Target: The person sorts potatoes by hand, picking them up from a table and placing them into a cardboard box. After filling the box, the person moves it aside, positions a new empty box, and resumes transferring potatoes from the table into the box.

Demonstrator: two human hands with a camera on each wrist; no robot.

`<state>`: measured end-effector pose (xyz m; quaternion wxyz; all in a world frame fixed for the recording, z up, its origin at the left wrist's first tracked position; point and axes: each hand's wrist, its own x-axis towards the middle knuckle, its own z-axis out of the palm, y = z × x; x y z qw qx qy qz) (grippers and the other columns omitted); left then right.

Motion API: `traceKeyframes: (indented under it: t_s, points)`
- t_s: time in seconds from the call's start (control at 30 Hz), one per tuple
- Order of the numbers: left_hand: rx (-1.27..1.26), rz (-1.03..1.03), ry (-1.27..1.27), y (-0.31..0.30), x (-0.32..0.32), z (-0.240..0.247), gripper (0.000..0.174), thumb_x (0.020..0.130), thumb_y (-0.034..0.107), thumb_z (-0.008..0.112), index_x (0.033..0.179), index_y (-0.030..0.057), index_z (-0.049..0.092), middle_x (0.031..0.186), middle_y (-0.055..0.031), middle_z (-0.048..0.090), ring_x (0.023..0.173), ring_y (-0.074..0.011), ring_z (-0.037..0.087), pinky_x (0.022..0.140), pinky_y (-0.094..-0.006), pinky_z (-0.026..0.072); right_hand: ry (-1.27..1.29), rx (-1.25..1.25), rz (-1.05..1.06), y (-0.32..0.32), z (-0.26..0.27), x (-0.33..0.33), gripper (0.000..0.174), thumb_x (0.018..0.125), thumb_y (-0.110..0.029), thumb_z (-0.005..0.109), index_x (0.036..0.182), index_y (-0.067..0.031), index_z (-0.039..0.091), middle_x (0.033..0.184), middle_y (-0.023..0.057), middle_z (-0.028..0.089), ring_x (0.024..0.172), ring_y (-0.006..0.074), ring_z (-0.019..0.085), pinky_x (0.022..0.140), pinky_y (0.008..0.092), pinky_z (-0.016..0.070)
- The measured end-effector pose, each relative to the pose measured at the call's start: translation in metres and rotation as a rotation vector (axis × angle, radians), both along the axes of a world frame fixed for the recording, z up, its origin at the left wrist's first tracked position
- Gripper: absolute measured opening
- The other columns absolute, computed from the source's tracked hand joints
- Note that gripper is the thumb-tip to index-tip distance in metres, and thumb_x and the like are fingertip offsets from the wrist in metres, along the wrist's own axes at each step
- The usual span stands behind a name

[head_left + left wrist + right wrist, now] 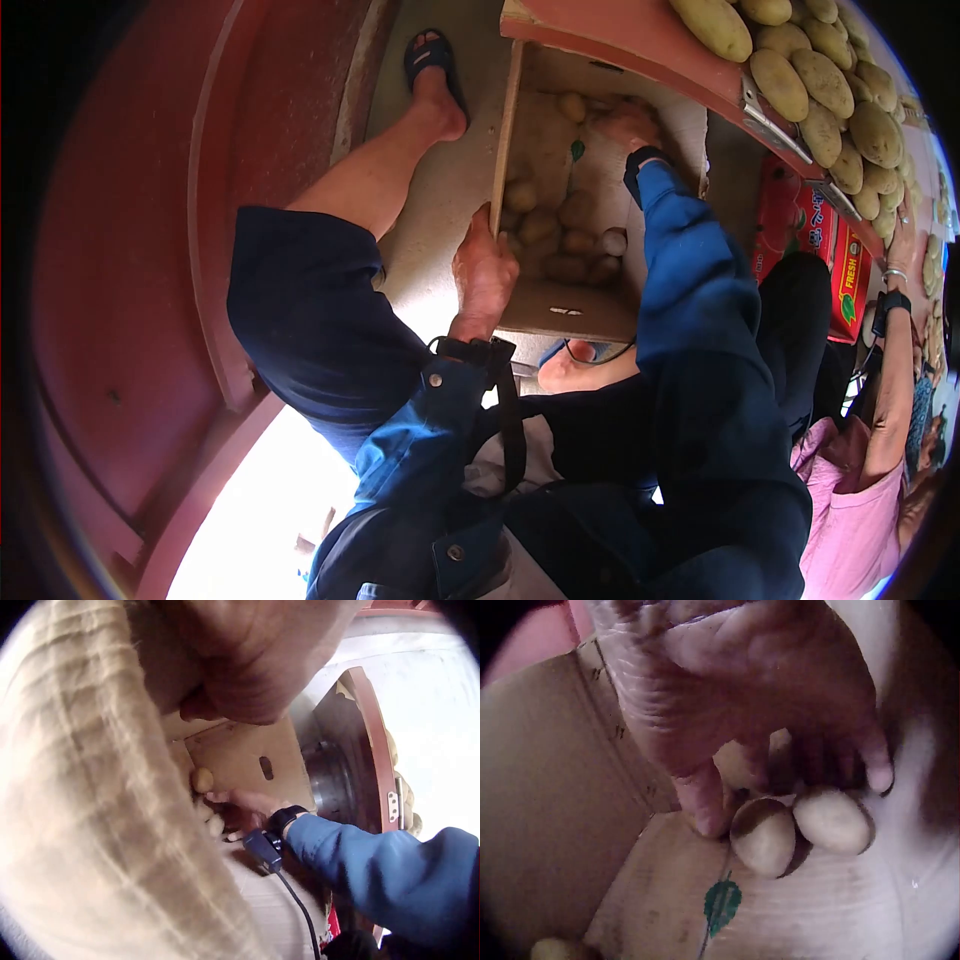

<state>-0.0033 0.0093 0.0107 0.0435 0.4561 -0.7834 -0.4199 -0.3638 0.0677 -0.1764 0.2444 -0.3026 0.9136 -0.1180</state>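
Observation:
An open cardboard box with several potatoes in its near end stands between the person's legs. My left hand grips the top edge of the box's left wall. Down in the far end of the box is my right hand, with a potato to its left. The right wrist view shows that hand reaching down with spread fingers. Two potatoes, one round and one paler, lie at its fingertips on the box floor. Some fingertips are hidden behind them.
A red-edged table heaped with potatoes overhangs the far right. Under it stands a red printed carton. Another person in a pink top reaches to the table at right. A red panel rises at left.

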Motion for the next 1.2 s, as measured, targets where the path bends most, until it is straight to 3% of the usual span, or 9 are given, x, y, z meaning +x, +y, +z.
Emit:
traceKeyframes:
  t_s: [0.1, 0.3, 0.4, 0.5, 0.63, 0.73, 0.87, 1.07, 1.2]
  points:
    - [0.0, 0.016, 0.017, 0.0, 0.001, -0.005, 0.047, 0.096, 0.005, 0.059, 0.141, -0.0007, 0.05, 0.123, -0.0291, 0.067, 0.116, -0.0461, 0.064, 0.097, -0.0481, 0.0508, 0.067, 0.215, -0.04, -0.019, 0.046, 0.039, 0.08, 0.076, -0.059, 0.073, 0.148, -0.0326, 0.051, 0.155, 0.0171, 0.04, 0.143, 0.0451, 0.04, 0.108, 0.0572, 0.0469]
    - [0.055, 0.014, -0.022, -0.001, 0.001, -0.005, 0.05, 0.094, 0.003, 0.057, 0.143, 0.005, 0.049, 0.127, -0.0261, 0.064, 0.117, -0.0459, 0.061, 0.098, -0.0503, 0.0491, 0.194, 0.063, 0.165, -0.014, -0.04, 0.033, 0.079, 0.079, -0.054, 0.07, 0.151, -0.0337, 0.046, 0.147, 0.0156, 0.05, 0.141, 0.044, 0.041, 0.112, 0.0547, 0.0422]
    - [0.076, 0.019, -0.012, 0.0, 0.001, -0.009, 0.05, 0.094, 0.003, 0.057, 0.143, 0.0047, 0.049, 0.127, -0.0265, 0.064, 0.118, -0.0455, 0.061, 0.098, -0.0503, 0.049, 0.019, 0.015, 0.049, -0.029, 0.022, 0.057, 0.067, 0.084, -0.045, 0.066, 0.148, -0.0311, 0.051, 0.144, 0.0163, 0.052, 0.135, 0.0475, 0.045, 0.113, 0.0548, 0.0401]
    - [0.061, 0.008, -0.015, 0.0, 0.0, -0.001, 0.05, 0.094, 0.002, 0.056, 0.144, 0.0046, 0.048, 0.127, -0.0269, 0.064, 0.118, -0.046, 0.061, 0.098, -0.0506, 0.0488, 0.263, 0.014, 0.004, -0.03, 0.011, 0.086, 0.056, 0.085, -0.032, 0.063, 0.141, -0.028, 0.057, 0.139, 0.0199, 0.054, 0.128, 0.0451, 0.051, 0.108, 0.0524, 0.0447]
    - [0.025, 0.0, 0.007, 0.0, 0.003, -0.01, 0.05, 0.094, 0.004, 0.058, 0.144, 0.0047, 0.048, 0.127, -0.0272, 0.064, 0.118, -0.0473, 0.061, 0.099, -0.0512, 0.0484, 0.229, -0.087, 0.087, -0.027, 0.01, 0.114, 0.053, 0.085, -0.014, 0.061, 0.138, -0.0206, 0.056, 0.132, 0.035, 0.052, 0.114, 0.0524, 0.059, 0.09, 0.0565, 0.0549]
    - [0.013, 0.005, -0.008, 0.0, 0.004, -0.012, 0.05, 0.095, 0.006, 0.059, 0.144, 0.0049, 0.049, 0.126, -0.0276, 0.064, 0.117, -0.0481, 0.061, 0.099, -0.0518, 0.048, 0.237, -0.033, 0.149, -0.02, -0.013, 0.136, 0.049, 0.085, -0.016, 0.061, 0.134, -0.0172, 0.061, 0.124, 0.0322, 0.062, 0.112, 0.0485, 0.064, 0.089, 0.0555, 0.0555]
    - [-0.034, 0.015, 0.012, 0.001, 0.005, -0.017, 0.049, 0.094, 0.007, 0.059, 0.142, 0.0051, 0.049, 0.123, -0.0283, 0.065, 0.114, -0.0488, 0.062, 0.097, -0.0529, 0.0487, -0.006, 0.153, 0.208, -0.015, -0.017, 0.141, 0.039, 0.084, -0.028, 0.065, 0.12, -0.0126, 0.071, 0.114, 0.0246, 0.071, 0.108, 0.0432, 0.069, 0.089, 0.0527, 0.0564]
    - [-0.048, -0.006, 0.006, 0.0, 0.006, -0.014, 0.046, 0.092, 0.008, 0.061, 0.138, 0.0057, 0.052, 0.113, -0.028, 0.069, 0.107, -0.0495, 0.065, 0.09, -0.0553, 0.0508, -0.152, 0.193, 0.096, -0.002, 0.063, 0.159, 0.045, 0.084, -0.046, 0.068, 0.11, -0.0094, 0.076, 0.118, 0.0165, 0.074, 0.114, 0.0367, 0.068, 0.091, 0.0465, 0.0553]
    - [-0.08, 0.01, -0.008, -0.001, 0.005, -0.022, 0.045, 0.091, 0.008, 0.061, 0.135, 0.0066, 0.053, 0.112, -0.0279, 0.069, 0.106, -0.0489, 0.065, 0.09, -0.0557, 0.0509, -0.449, 0.146, 0.087, -0.005, 0.178, 0.153, 0.054, 0.076, -0.055, 0.073, 0.097, -0.0055, 0.077, 0.11, 0.011, 0.076, 0.105, 0.0306, 0.069, 0.088, 0.0386, 0.0542]
